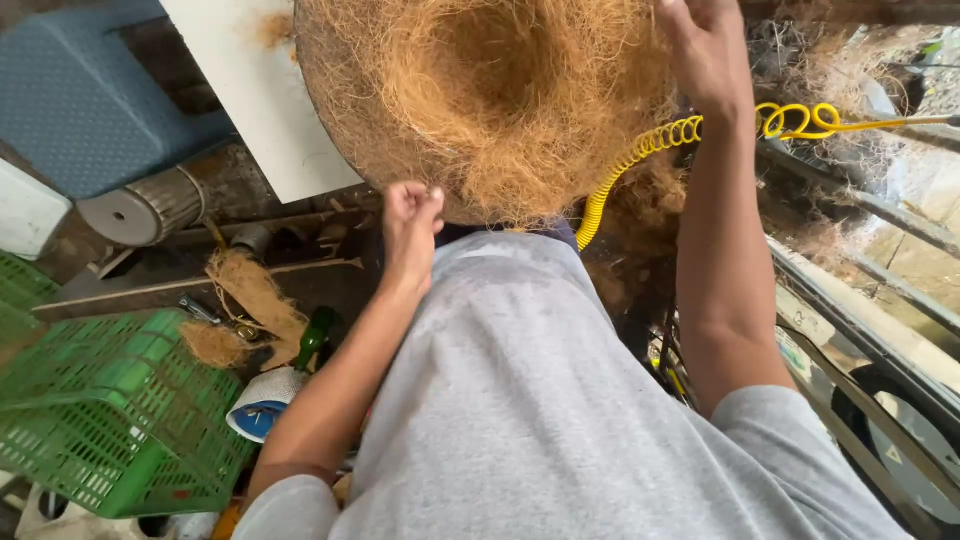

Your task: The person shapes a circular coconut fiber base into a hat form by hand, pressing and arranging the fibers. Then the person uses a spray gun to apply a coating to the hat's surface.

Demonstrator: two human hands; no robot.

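Note:
A big round nest-shaped mass of brown coconut fibre (490, 100) fills the top middle of the head view, with a hollow in its centre. My left hand (410, 225) is at its lower edge, fingers pinched together on a few strands of fibre. My right hand (705, 50) rests on the upper right rim of the fibre mass, fingers pressed against it. My grey shirt covers the lower middle of the view.
A yellow coiled air hose (650, 145) runs right of the fibre. A green plastic crate (110, 420) sits at lower left, with a green bottle (315, 335), a roll of tape and loose fibre clumps beside it. A white board (255, 90), metal rails at right.

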